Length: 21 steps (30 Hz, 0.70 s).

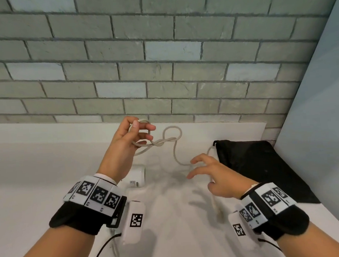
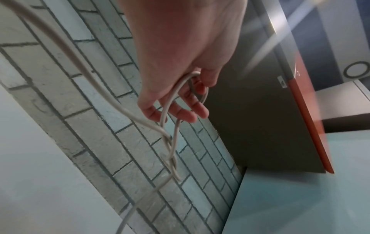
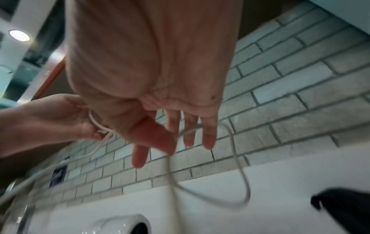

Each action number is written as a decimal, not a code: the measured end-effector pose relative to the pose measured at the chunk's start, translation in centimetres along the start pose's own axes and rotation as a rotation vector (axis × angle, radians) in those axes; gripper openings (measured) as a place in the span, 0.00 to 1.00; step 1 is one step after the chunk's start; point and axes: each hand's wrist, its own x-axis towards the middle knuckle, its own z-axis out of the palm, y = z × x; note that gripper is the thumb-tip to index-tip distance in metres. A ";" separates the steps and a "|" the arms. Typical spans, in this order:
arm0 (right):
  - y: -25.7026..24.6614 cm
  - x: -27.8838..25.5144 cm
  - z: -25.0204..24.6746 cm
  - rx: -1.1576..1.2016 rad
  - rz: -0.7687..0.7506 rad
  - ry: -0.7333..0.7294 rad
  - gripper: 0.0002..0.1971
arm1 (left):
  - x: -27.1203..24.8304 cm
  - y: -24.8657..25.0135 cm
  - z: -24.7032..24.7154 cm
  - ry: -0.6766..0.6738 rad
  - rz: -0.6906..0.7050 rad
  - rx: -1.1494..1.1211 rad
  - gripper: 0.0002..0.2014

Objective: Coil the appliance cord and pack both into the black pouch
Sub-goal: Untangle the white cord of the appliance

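Observation:
My left hand [image 1: 143,130] is raised above the white table and grips a couple of loops of the pale appliance cord [image 1: 173,146], fingers curled through them [image 2: 180,110]. The cord [image 2: 172,142] twists below the loops and runs down toward my right hand [image 1: 203,170]. That hand hovers low with fingers spread and straight [image 3: 170,142]; the cord [image 3: 236,158] slides loosely past the fingertips without being pinched. The white appliance [image 1: 137,177] lies on the table under my left wrist, also low in the right wrist view [image 3: 124,223]. The black pouch [image 1: 256,162] lies flat at the right [image 3: 344,207].
A grey brick wall [image 1: 161,69] closes the back of the white table [image 1: 38,166]. A pale blue panel [image 1: 323,119] stands along the right side, just past the pouch. Both wrists carry marker bands with trailing black cables.

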 end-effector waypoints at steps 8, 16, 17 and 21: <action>-1.5 1.2 -1.9 0.425 0.353 0.375 0.29 | -0.5 0.8 0.3 -0.192 -0.015 -0.224 0.10; -2.5 2.3 -2.2 0.618 0.366 0.169 0.33 | -1.4 1.6 0.9 -0.328 0.052 -0.311 0.14; -2.4 2.2 -2.0 0.593 0.346 0.178 0.30 | -1.5 1.9 0.8 -0.335 0.058 -0.277 0.14; -2.7 1.8 -2.2 0.620 0.265 0.354 0.25 | -1.4 1.3 0.5 -0.271 -0.077 0.252 0.26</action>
